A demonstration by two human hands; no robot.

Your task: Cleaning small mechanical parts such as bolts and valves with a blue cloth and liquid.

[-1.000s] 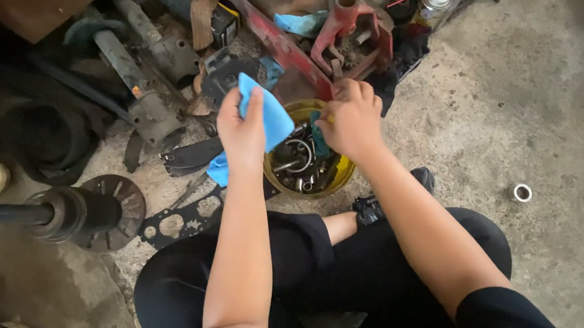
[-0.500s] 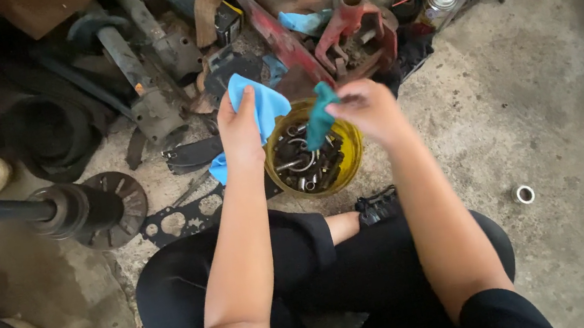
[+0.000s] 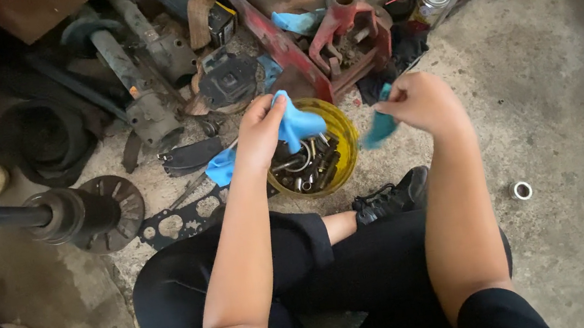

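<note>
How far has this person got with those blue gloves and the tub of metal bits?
Done: nothing clearly, both hands are bare. In hand: the left hand pinches a light blue glove; the right hand grips a darker teal one. Left: the metal parts still sit in the yellow tub.

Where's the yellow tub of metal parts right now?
In the head view, the yellow tub sits on the concrete floor centre frame, between the left hand and right hand, just below the red metal part.
</note>
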